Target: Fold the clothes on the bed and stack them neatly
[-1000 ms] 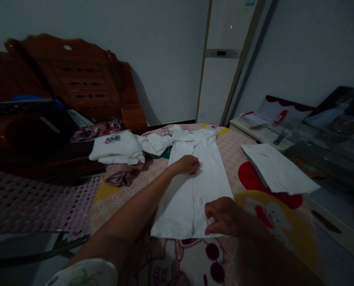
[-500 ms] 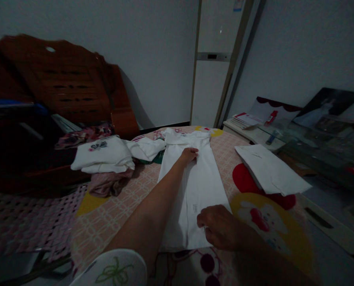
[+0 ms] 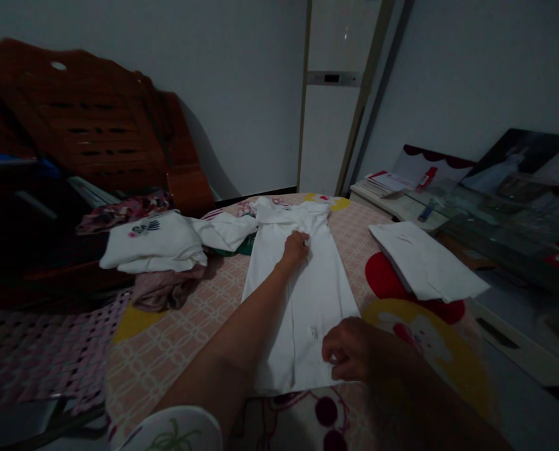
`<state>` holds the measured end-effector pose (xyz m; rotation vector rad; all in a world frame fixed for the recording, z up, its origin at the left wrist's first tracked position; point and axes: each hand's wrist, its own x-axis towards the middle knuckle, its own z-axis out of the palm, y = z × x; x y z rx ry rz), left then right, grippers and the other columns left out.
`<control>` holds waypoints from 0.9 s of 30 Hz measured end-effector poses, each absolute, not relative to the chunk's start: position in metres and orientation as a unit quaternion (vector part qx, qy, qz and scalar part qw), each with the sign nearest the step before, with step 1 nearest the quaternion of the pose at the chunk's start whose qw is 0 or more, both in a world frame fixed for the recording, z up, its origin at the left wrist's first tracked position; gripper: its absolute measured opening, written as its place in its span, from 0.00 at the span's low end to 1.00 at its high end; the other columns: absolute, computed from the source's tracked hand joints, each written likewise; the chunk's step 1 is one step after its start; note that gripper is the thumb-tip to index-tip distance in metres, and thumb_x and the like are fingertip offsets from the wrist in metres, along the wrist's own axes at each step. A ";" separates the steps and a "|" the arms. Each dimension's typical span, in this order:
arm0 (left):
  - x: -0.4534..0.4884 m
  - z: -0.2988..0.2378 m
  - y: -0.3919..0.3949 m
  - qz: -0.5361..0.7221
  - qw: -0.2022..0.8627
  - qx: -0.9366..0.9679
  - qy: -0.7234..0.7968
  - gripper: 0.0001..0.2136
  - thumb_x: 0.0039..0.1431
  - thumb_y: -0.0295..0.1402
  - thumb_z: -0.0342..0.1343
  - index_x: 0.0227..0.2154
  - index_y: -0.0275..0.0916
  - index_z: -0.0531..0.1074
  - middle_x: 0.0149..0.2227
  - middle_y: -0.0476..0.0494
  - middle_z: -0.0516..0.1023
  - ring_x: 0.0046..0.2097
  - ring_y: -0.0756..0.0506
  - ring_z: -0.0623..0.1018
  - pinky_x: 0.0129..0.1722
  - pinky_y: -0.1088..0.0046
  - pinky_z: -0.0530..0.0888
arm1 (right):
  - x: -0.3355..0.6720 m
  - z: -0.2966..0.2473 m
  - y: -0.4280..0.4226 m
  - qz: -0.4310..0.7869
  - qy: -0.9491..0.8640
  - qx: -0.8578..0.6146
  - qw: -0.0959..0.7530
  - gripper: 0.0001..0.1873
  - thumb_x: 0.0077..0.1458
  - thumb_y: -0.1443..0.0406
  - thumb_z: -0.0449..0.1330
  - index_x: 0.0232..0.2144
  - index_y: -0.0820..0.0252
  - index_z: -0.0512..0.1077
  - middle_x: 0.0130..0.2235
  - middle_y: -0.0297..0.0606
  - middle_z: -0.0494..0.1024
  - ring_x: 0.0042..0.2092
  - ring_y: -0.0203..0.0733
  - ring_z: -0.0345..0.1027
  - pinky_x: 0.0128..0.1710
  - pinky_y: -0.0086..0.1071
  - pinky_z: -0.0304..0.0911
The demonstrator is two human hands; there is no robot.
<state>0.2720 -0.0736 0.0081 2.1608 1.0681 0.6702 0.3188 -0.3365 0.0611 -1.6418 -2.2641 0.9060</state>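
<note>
A white garment point(image 3: 272, 269), which looks like a shirt, lies folded into a long strip on the round table, its bunched end away from me. My left hand point(image 3: 297, 246) reaches over it and is closed on the cloth in the far half, fingers curled in a pinch. Near the right corner of the close hem, my right hand point(image 3: 350, 351) is also closed, with thumb and finger pinching the garment's edge. A small printed mark point(image 3: 314, 332) shows on the fabric beside it.
A folded white garment point(image 3: 425, 260) lies on the table's right side. At left are a white embroidered garment point(image 3: 152, 244) and a mauve cloth point(image 3: 167, 288). A wooden bench point(image 3: 105, 131), a woven chair point(image 3: 49, 351) and a glass-topped stand point(image 3: 509, 219) surround the patterned table point(image 3: 185, 332).
The fingers of my left hand have curled in more tightly on the cloth. My right hand has shifted slightly to the right along the near edge. The view has turned a little.
</note>
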 end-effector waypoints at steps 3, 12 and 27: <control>0.272 0.003 -0.076 0.253 0.262 0.844 0.393 0.23 0.50 0.16 0.50 0.49 0.35 0.75 0.51 0.38 0.76 0.55 0.43 0.73 0.57 0.67 0.68 | 0.333 0.072 -0.333 0.319 -0.714 -0.612 0.117 0.05 0.52 0.68 0.62 0.27 0.63 0.77 0.23 0.32 0.74 0.26 0.32 0.62 0.26 0.26 0.51; 0.273 -0.005 -0.070 0.238 0.180 0.880 0.369 0.21 0.55 0.18 0.49 0.50 0.34 0.74 0.50 0.35 0.76 0.53 0.42 0.74 0.57 0.65 0.68 | 0.367 0.082 -0.345 0.253 -0.612 -0.749 -0.022 0.12 0.48 0.63 0.66 0.18 0.64 0.73 0.20 0.36 0.73 0.24 0.35 0.63 0.23 0.28 0.47; 0.274 -0.007 -0.067 0.238 0.196 0.875 0.372 0.19 0.55 0.18 0.50 0.49 0.30 0.75 0.48 0.34 0.77 0.50 0.42 0.76 0.55 0.63 0.70 | 0.371 0.080 -0.354 0.286 -0.596 -0.749 -0.038 0.04 0.41 0.70 0.60 0.17 0.64 0.72 0.18 0.31 0.68 0.22 0.32 0.59 0.21 0.26 0.46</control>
